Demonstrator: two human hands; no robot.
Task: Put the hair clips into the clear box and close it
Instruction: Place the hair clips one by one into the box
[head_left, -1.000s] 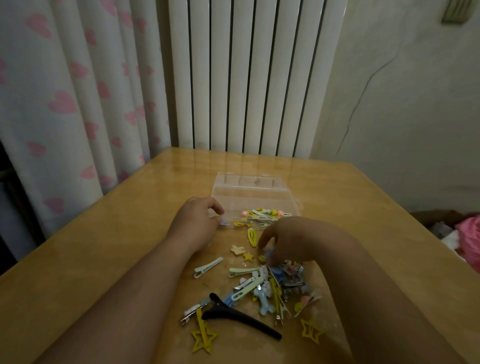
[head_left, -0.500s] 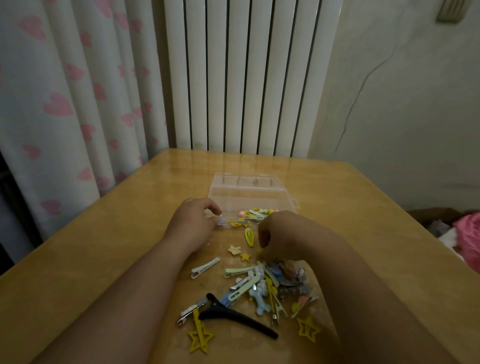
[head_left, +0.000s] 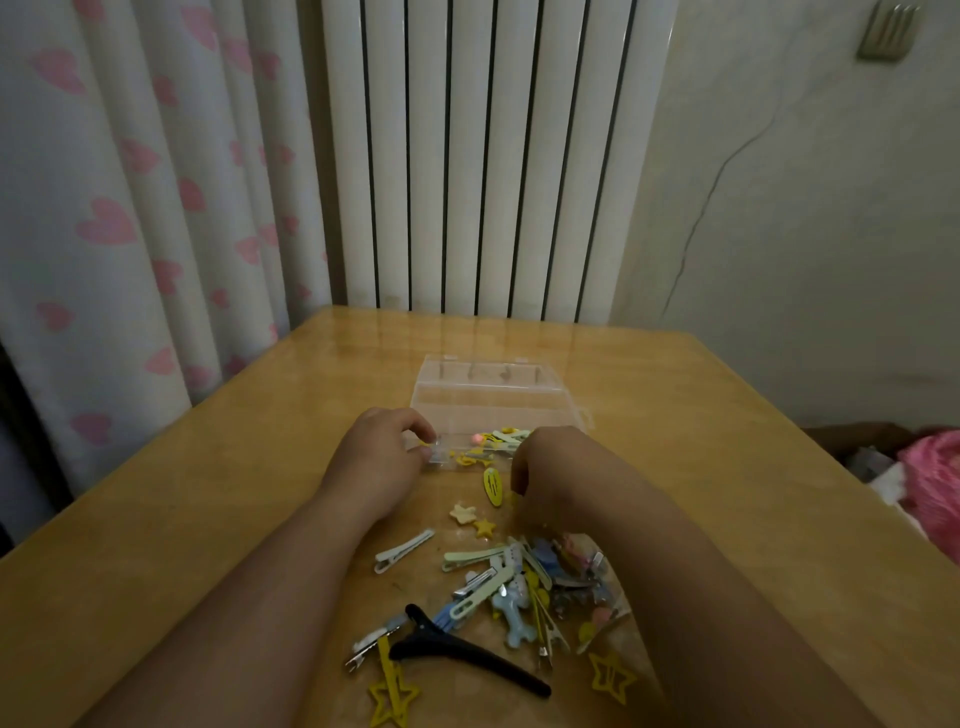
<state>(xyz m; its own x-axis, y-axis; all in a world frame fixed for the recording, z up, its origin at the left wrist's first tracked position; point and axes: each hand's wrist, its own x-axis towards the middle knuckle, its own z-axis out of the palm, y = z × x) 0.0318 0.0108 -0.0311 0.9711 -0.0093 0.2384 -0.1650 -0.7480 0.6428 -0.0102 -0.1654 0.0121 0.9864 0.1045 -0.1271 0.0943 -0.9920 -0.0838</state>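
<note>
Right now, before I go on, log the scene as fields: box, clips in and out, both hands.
box: clear box, lid open, lying back
boxed: few clips
loose: pile of clips on table, black clip nearest
left: left hand holds the box's near left corner
right: right hand curled over the pile, grip contents hidden

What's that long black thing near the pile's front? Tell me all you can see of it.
It is a long black hair clip, the darkest and largest in the pile. It looks like matte plastic: a raised lever at its left end, a body tapering to a thin tip at the right. It lies flat on the table, at the pile's near edge, beside a yellow star clip. Neither the left hand nor the right hand touches it.
</note>
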